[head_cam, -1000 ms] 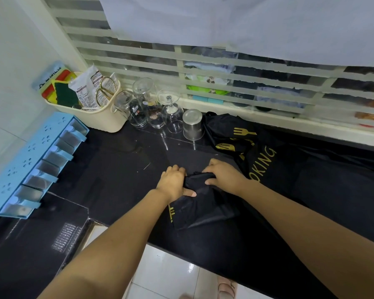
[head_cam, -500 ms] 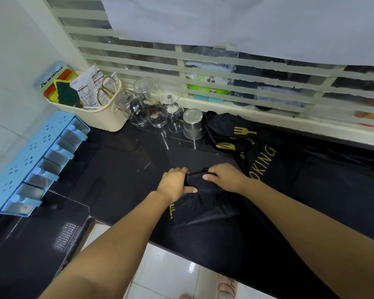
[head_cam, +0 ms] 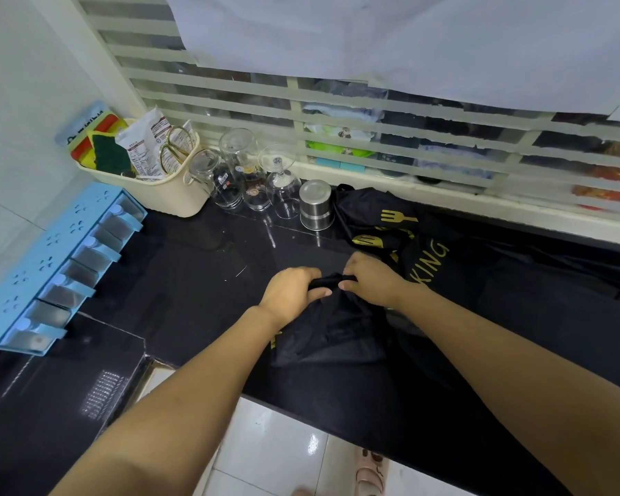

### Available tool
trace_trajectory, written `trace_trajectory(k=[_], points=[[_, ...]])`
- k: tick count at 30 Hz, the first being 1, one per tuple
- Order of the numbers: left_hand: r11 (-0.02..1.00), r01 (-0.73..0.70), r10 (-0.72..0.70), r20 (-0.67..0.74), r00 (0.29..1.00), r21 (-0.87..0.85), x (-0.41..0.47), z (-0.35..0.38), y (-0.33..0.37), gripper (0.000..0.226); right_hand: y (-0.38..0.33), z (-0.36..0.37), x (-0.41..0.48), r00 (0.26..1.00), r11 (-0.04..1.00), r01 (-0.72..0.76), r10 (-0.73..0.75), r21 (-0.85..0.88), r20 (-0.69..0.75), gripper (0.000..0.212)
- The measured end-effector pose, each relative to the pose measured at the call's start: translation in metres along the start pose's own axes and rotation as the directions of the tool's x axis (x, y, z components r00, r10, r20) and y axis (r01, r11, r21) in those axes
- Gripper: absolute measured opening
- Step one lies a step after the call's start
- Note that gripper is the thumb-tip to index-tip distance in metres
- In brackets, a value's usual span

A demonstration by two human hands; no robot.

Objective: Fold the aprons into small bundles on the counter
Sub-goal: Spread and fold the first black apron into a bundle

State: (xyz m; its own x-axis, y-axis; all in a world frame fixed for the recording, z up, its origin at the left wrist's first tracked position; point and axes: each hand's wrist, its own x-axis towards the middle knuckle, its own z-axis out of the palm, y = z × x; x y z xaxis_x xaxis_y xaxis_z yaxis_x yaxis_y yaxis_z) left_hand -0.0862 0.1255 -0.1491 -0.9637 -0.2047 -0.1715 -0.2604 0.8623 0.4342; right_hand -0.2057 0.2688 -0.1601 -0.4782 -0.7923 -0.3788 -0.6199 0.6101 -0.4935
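Note:
A black apron (head_cam: 333,331) lies partly folded on the black counter (head_cam: 208,281) in front of me. My left hand (head_cam: 290,291) and my right hand (head_cam: 369,281) both grip its far edge, which is bunched into a narrow roll between them. A second black apron (head_cam: 408,238) with gold fork prints and lettering lies spread out behind my right hand, toward the window. Black cloth reaches on to the right, hard to tell apart from the dark counter.
Upturned glasses (head_cam: 244,177) and a steel cup (head_cam: 315,205) stand at the back near the window. A cream basket (head_cam: 165,187) with sponges and packets sits at back left. A blue drawer rack (head_cam: 51,266) hangs on the left wall. The counter's front edge runs just below the apron.
Both hands have drawn the apron's far edge up and together, so the cloth between them is more tightly bunched. The hands sit slightly farther from me than before.

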Motion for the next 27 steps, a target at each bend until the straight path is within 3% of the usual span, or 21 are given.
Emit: trace_trajectory(k=[3, 7, 9, 11, 12, 15, 18, 21, 23, 25, 27], points=[[0.981, -0.131, 0.15, -0.131, 0.98, 0.144, -0.001, -0.025, 0.006, 0.035, -0.014, -0.03, -0.017, 0.992, 0.993, 0.09, -0.097, 0.081, 0.085, 0.046], [0.86, -0.32, 0.453, -0.31, 0.836, 0.397, -0.014, -0.064, 0.016, 0.028, -0.035, -0.059, -0.035, 0.958, 0.913, 0.189, -0.253, -0.361, -0.138, 0.028], [0.836, -0.313, 0.478, -0.318, 0.819, 0.45, -0.028, -0.072, 0.02, 0.031, -0.041, -0.058, -0.048, 0.85, 0.828, 0.225, -0.425, -0.514, -0.312, 0.029], [0.815, -0.24, 0.459, -0.334, 0.823, 0.528, -0.044, -0.063, 0.021, 0.05, -0.04, -0.04, -0.065, 0.723, 0.738, 0.243, -0.571, -0.63, -0.39, 0.044], [0.796, -0.207, 0.456, -0.339, 0.823, 0.569, -0.053, -0.052, 0.02, 0.056, -0.037, -0.025, -0.073, 0.694, 0.703, 0.228, -0.603, -0.673, -0.395, 0.051], [0.789, -0.176, 0.381, -0.244, 0.892, 0.588, -0.08, 0.008, 0.011, 0.063, -0.02, 0.039, -0.09, 0.777, 0.692, 0.187, -0.539, -0.698, -0.326, 0.055], [0.855, -0.181, 0.259, -0.099, 0.961, 0.486, -0.116, 0.067, -0.003, 0.081, 0.0, 0.096, -0.113, 0.873, 0.741, 0.227, -0.442, -0.632, -0.204, 0.046], [0.925, -0.196, 0.241, -0.104, 0.965, 0.324, -0.142, 0.089, -0.014, 0.084, 0.006, 0.12, -0.129, 0.916, 0.837, 0.252, -0.368, -0.485, -0.158, 0.048], [0.974, -0.165, 0.187, -0.137, 0.973, 0.155, -0.146, 0.088, -0.018, 0.071, 0.005, 0.12, -0.131, 0.92, 0.926, 0.224, -0.304, -0.303, -0.247, 0.039], [0.994, -0.097, 0.087, -0.158, 0.984, -0.052, -0.142, 0.08, -0.021, 0.041, 0.001, 0.11, -0.129, 0.942, 0.988, 0.15, -0.157, -0.047, -0.296, 0.023], [0.966, 0.032, -0.053, -0.075, 0.996, -0.258, -0.129, 0.064, -0.021, 0.021, -0.002, 0.098, -0.122, 0.963, 0.99, 0.061, -0.024, 0.13, -0.268, 0.021]])
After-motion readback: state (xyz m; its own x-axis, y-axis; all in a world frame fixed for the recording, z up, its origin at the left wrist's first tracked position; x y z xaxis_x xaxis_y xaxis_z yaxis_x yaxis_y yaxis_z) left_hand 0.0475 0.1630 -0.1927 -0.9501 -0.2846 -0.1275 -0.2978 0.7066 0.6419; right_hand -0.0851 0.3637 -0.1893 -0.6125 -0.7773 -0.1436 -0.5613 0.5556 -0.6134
